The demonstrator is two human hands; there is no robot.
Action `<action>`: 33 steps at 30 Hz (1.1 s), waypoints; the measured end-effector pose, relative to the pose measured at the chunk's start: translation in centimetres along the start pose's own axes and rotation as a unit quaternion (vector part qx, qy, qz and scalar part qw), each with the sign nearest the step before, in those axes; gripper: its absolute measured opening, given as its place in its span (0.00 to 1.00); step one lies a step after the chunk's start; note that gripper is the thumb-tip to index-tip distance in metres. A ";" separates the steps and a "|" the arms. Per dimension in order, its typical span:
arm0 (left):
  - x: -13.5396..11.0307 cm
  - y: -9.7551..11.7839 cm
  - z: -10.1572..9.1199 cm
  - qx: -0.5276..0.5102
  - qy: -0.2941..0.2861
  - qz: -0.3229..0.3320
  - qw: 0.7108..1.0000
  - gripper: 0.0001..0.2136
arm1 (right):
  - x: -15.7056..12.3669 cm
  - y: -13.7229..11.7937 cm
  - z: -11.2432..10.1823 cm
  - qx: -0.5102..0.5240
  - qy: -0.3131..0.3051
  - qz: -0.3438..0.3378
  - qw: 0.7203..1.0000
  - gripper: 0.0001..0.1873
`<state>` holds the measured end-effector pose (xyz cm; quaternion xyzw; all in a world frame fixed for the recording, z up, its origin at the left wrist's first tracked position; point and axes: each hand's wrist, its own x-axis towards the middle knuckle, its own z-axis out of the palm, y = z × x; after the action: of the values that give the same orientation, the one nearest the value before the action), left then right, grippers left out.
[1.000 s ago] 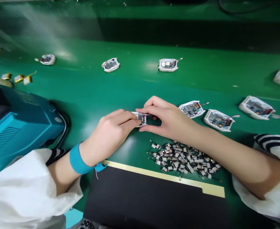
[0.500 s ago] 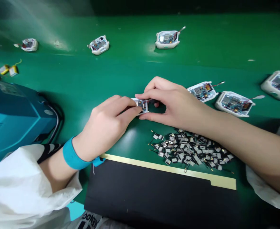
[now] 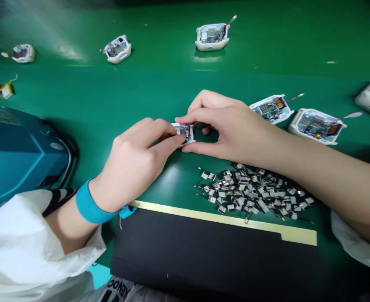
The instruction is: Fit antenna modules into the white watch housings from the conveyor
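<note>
A small white plastic case with a circuit board inside is between my two hands, just above or on the green table. My left hand has its thumb and fingers closed at the board's left part; a blue band circles that wrist. My right hand grips the right end of the case, index finger on the far edge and thumb on the near edge. A small dark piece with thin red wires shows under its palm. Fingers cover much of the case.
A pile of small antenna-like pieces lies near my right forearm. Open white cases with boards stand at the back and right. A blue machine with a black cable is left, yellow batteries behind it. A black sheet lies in front.
The view has shifted slightly, so the cases at the back appear higher and further left. Both hands keep hold of the case with nearly the same grip.
</note>
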<state>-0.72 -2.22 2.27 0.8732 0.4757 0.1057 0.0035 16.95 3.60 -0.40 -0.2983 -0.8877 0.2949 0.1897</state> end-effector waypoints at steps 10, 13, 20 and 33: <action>0.2 0.2 -0.1 -0.012 -0.004 -0.020 1.000 0.08 | -0.1 0.0 -0.1 0.025 0.001 0.003 1.000 0.20; 0.1 0.1 0.0 0.013 0.007 -0.005 1.000 0.08 | -0.1 0.0 0.0 0.023 0.002 0.004 1.000 0.20; 0.2 0.1 0.1 0.015 0.009 -0.007 1.000 0.09 | -0.1 0.1 0.0 0.006 0.003 -0.004 1.000 0.19; 0.2 0.4 0.1 0.009 0.005 -0.026 1.000 0.10 | -0.1 0.1 0.0 -0.004 0.008 -0.015 1.000 0.20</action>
<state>-0.29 -2.20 2.27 0.8599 0.4994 0.1055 -0.0039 17.04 3.64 -0.53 -0.2879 -0.8916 0.2861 0.2006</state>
